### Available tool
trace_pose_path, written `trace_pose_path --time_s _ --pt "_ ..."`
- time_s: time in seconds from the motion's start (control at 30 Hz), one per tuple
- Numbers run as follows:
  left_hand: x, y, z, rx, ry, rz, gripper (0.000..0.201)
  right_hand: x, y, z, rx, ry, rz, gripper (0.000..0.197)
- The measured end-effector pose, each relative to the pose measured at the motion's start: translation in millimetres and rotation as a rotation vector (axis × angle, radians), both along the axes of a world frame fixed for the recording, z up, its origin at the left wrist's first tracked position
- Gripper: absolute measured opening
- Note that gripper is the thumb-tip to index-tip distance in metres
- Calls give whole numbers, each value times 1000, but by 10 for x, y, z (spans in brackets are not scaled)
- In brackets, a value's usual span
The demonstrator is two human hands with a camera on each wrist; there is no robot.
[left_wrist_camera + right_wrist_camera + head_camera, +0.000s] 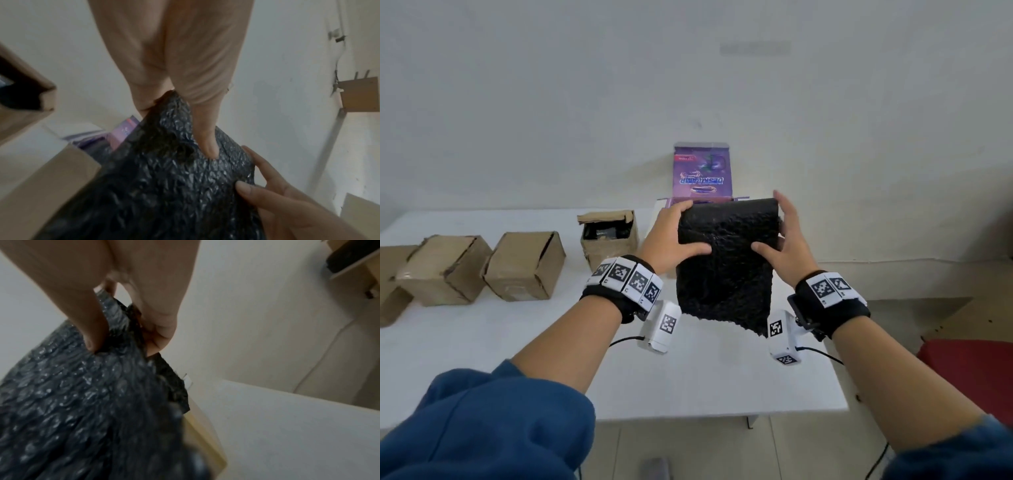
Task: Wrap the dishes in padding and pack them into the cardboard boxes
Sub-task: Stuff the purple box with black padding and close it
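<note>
A sheet of black bubble-wrap padding (726, 260) (164, 186) (72, 402) hangs in the air above the white table (517, 342), folded over at its top edge. My left hand (674, 236) grips its upper left side, thumb on the front and fingers over the fold. My right hand (782, 236) grips the upper right side the same way, thumb (92, 337) pressed into the front. Whatever the padding covers is hidden. An open cardboard box (607, 240) with black padding inside stands left of my left hand.
Two shut cardboard boxes (524, 267) (445, 270) lie along the table's left, another at the far left edge. A purple printed box (702, 174) stands open against the wall behind the padding. A red object (969, 373) sits on the floor to the right.
</note>
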State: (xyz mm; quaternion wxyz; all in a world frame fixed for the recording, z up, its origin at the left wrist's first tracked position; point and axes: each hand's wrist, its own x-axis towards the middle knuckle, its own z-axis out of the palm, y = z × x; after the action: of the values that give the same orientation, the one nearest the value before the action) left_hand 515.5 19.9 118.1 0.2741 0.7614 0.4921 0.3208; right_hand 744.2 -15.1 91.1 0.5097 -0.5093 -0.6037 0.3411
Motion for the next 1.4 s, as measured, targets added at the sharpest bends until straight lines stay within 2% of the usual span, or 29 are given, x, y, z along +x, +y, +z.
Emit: trace_pose_path --time_s 0.07,0.1,0.17,0.27,0.33,0.4,0.5,0.6,0.67,0.77,0.83,0.9,0.97,1.03,1.1,1.17,1.4 --pt "-98 169 92 -29 95 -9 89 -48 152 102 13 -93 3 74" --pt "-149 271 126 -29 141 -14 88 -72 236 151 12 -137 -24 66" --pt "-247 520 167 -2 205 -19 71 -107 427 244 -1 -195 -81 47" --pt "-368 926 207 63 184 -26 41 -150 711 366 -26 -294 -133 21" --pt "-432 1217 162 98 116 -29 36 -195 895 410 -12 -336 -164 15" --pt "-463 1483 98 84 21 -11 42 -242 1071 422 1 -381 -229 22" --pt "-425 1694 59 -152 -136 21 46 -304 1349 399 -46 -339 -297 32" --pt "-380 1783 -27 -302 -161 -50 93 -340 1584 334 -181 -265 -366 35" --pt "-332 1849 -142 -279 -109 -69 105 -345 1715 269 -232 -288 -406 38" --pt "-248 1963 -339 -226 -112 -4 86 -356 1876 190 -297 -290 -469 42" --pt "-210 2028 -463 -231 -104 27 75 -379 1901 146 -259 -354 -458 61" --pt "-197 2082 -587 -219 -43 53 70 -475 1857 64 -178 -673 -392 75" --pt "-192 2101 -682 -176 41 65 68 -648 1804 -72 -144 -999 -241 78" --pt "-201 2104 -768 -128 146 67 67 -815 1806 -256 -279 -1137 -80 78" --pt "-234 2105 -843 -76 269 60 68 -922 1862 -455 -436 -1224 -23 77" --pt "-274 2103 -899 -34 342 53 67 -983 1922 -576 -475 -1294 -17 79" --pt "-335 2091 -1017 -36 328 39 47 -1043 2010 -693 -625 -1294 103 82"
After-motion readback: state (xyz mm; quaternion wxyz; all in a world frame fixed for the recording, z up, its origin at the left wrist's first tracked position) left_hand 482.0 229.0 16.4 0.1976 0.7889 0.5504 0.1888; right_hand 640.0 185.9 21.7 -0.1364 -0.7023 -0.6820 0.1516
